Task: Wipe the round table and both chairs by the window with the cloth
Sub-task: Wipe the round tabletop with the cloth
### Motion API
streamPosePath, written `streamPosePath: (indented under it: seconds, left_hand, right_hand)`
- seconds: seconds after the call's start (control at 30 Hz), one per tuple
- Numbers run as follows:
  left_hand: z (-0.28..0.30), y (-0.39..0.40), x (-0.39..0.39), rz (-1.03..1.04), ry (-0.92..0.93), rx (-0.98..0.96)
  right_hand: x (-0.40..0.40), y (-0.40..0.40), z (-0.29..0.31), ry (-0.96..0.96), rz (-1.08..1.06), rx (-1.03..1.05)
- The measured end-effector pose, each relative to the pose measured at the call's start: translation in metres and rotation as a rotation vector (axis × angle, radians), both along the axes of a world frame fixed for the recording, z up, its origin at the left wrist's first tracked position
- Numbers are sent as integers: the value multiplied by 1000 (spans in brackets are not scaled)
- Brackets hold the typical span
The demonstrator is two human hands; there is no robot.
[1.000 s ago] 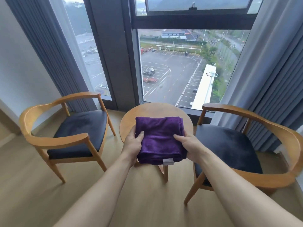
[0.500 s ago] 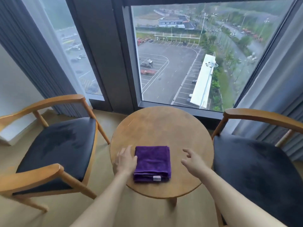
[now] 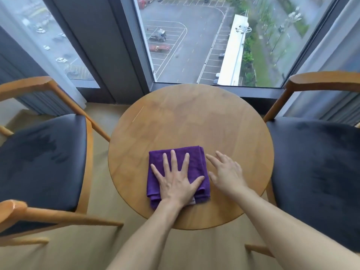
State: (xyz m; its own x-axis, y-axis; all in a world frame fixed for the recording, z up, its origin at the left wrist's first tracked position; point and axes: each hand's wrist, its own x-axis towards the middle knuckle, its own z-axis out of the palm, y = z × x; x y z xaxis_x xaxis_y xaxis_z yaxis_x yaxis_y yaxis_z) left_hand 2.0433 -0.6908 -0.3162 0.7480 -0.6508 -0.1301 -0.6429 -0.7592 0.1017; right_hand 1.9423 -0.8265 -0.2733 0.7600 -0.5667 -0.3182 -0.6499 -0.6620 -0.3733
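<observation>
From the head camera, the round table point(image 3: 191, 121) stands by the window point(image 3: 214, 41), with a chair on each side. The cloth point(image 3: 196, 158) is purple and folded into a square. It lies flat on the tabletop, near the front edge and a little left of the middle.

The left hand point(image 3: 176, 181) lies flat on the cloth with its fingers spread wide, pressing down. It holds nothing. The right hand point(image 3: 226, 173) is just beside the cloth, at its right edge, with fingers straight and a bit apart. I cannot tell if it touches the tabletop or floats just over it.

The back half of the tabletop is bare wood, all the way to the far edge by the window. There is bare wood to the right of the hands too, and a thin strip to the left of the cloth.

The left chair point(image 3: 42, 156) has a dark seat and a wooden arm close to the table's left edge. The right chair point(image 3: 315, 172) sits right up against the table's right edge. Grey curtains point(image 3: 337, 106) hang behind both chairs.
</observation>
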Motion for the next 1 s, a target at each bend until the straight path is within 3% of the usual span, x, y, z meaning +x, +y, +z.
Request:
streamPosePath:
  seconds: [0.57, 0.83, 0.9, 1.0]
  left_hand:
    - [-7, 38, -1, -126, -68, -47]
    - [2, 81, 110, 349, 53, -8]
    - [-2, 60, 93, 326, -3, -3]
    - [-4, 23, 46, 108, -21, -12]
  right_hand:
    - [-11, 6, -33, 62, 121, -203]
    - [-14, -9, -27, 93, 175, -133]
    - [-14, -11, -27, 92, 186, -125]
    - [-16, -11, -28, 79, 187, -135]
